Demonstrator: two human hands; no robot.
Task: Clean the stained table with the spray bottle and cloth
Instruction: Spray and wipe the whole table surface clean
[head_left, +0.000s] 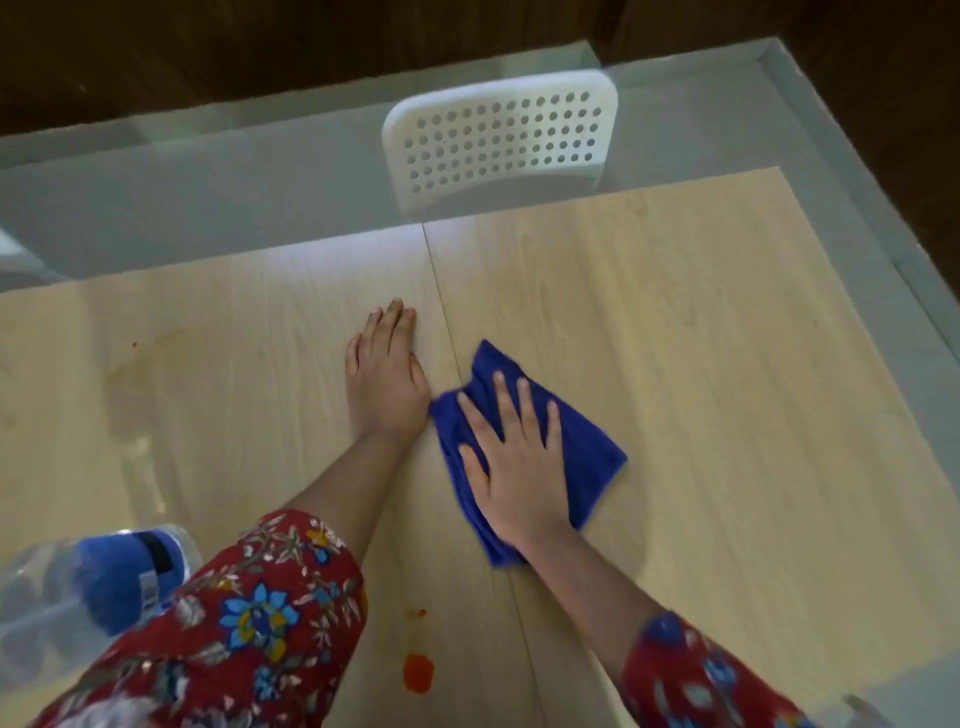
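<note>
My right hand (511, 457) lies flat with spread fingers on a blue cloth (587, 441), pressing it onto the light wooden table (701, 364). Just to the left of the cloth, my left hand (387, 374) rests flat on the bare tabletop, fingers straight and together. An orange stain (418, 673) with a smaller spot (420, 613) above it marks the table near the front edge, between my forearms. A faint ring-shaped mark (145, 364) and a tiny red speck (134, 344) show at the left. No spray bottle is clearly recognisable.
A clear plastic package (67, 587) holding something blue lies at the lower left, partly under my left sleeve. A white perforated chair back (501, 137) stands beyond the table's far edge. A grey border (831, 171) runs around the wood panel at the back and right.
</note>
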